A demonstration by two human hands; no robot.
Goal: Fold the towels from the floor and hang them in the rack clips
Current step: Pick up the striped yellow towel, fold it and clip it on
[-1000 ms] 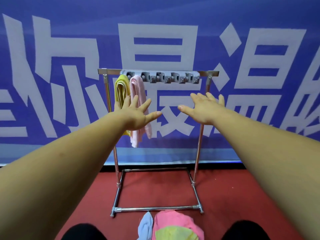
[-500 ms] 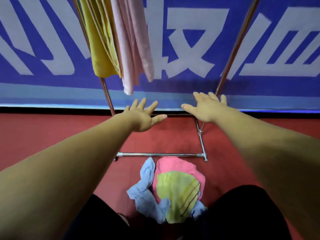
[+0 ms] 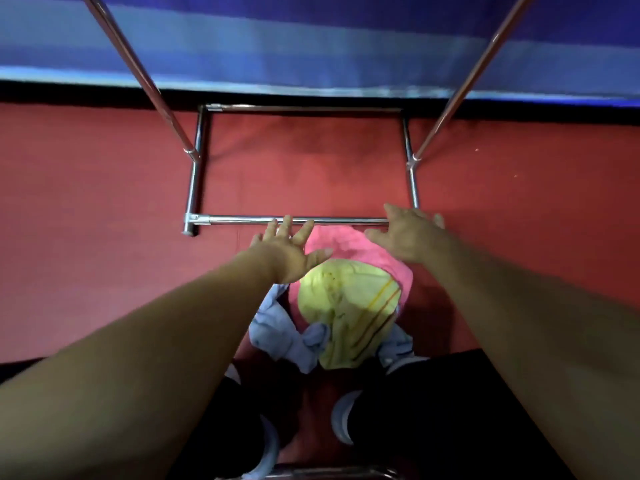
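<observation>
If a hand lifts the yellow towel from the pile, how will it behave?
The yellow towel lies crumpled in soft folds, so it will probably sag limply. It rests atop the pink towel, so it should lift freely, perhaps dragging the blue towel.

Two bare forearms with no sleeves, watch or jewellery in view, ending in two bare hands: left hand (image 3: 289,252) and right hand (image 3: 410,237). Lower down, the legs are covered in black trousers (image 3: 426,403), and pale, whitish shoes (image 3: 341,422) show blurred at their hems
</observation>
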